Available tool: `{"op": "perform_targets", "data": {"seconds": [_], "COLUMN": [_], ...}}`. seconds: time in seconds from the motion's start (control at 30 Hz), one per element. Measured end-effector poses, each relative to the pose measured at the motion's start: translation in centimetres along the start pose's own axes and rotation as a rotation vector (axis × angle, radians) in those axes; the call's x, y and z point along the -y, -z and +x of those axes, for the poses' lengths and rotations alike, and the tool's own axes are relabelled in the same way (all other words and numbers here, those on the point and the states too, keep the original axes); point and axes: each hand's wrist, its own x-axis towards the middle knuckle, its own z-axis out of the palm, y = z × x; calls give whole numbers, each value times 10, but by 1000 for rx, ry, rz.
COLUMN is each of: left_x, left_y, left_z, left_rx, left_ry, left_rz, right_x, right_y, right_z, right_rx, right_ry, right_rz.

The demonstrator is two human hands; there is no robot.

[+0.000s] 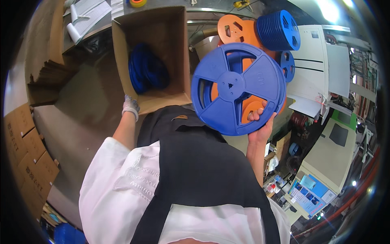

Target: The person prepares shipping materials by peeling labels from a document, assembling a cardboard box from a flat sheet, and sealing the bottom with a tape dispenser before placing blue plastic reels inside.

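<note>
My bare right hand (262, 122) grips a large blue plastic reel (230, 85) by its rim, with fingers through one of its openings. A further blue rim shows behind it, so more than one reel may be in the grip. My left hand (131, 106), in a pale glove, holds the near left corner of an open cardboard box (162, 101). Inside that box several blue reels (148, 69) lie against its left side. Beyond the held reel are orange reels (231, 29), partly hidden by it, and an upright stack of blue reels (278, 30).
Flattened cardboard (48, 77) leans at the left, above stacked cartons (34, 158) on the floor. Papers (87, 18) and a yellow tape roll (138, 3) lie on the bench at the back. A white cabinet (310, 57) and a beige machine (329, 150) stand at the right.
</note>
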Motion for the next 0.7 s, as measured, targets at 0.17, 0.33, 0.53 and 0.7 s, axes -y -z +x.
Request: {"op": "perform_targets", "data": {"seconds": [0.17,0.33,0.53,0.7], "left_x": [-17,-42,-26,88], "left_y": [-17,-56,-139,-170], "left_z": [-49,-71,-231,-318], "left_rx": [155,311,101,923], "left_ry": [-212,-940,-1980,-1918], "left_rz": [43,401,1155,1282], "right_x": [5,3,-2,1], "right_y": [8,3,-14,-42], "right_z": [2,5,-6,-12], "right_rx": [144,290,294,312], "right_ry": [-24,-179,-286,-353], "right_rz": [312,509,508,400]}}
